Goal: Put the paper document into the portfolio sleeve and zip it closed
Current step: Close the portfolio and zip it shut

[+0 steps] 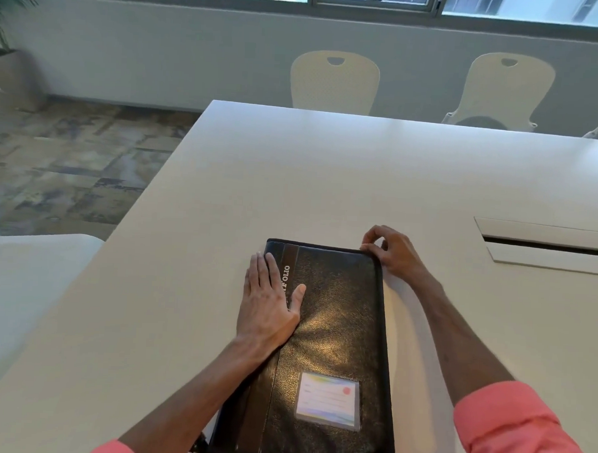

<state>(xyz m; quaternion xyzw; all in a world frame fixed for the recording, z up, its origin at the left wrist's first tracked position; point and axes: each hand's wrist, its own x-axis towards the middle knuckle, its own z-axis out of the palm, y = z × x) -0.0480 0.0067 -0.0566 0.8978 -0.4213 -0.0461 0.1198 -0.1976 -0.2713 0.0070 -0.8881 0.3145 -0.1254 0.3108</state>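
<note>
Portfolio (334, 330), black grained leather, rectangular, lying flat & closed on smooth white table (224, 188), near edge. L hand (270, 304) pressing flat, fingers spread, on left spine side. R hand (390, 252) pinching at far-right corner, zip edge. Paper not visible. Table far/left lying open.

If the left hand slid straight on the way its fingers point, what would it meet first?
The left hand lies flat on the portfolio, fingers pointing at its far edge. Past that edge only bare table shows, so the way looks free.
</note>
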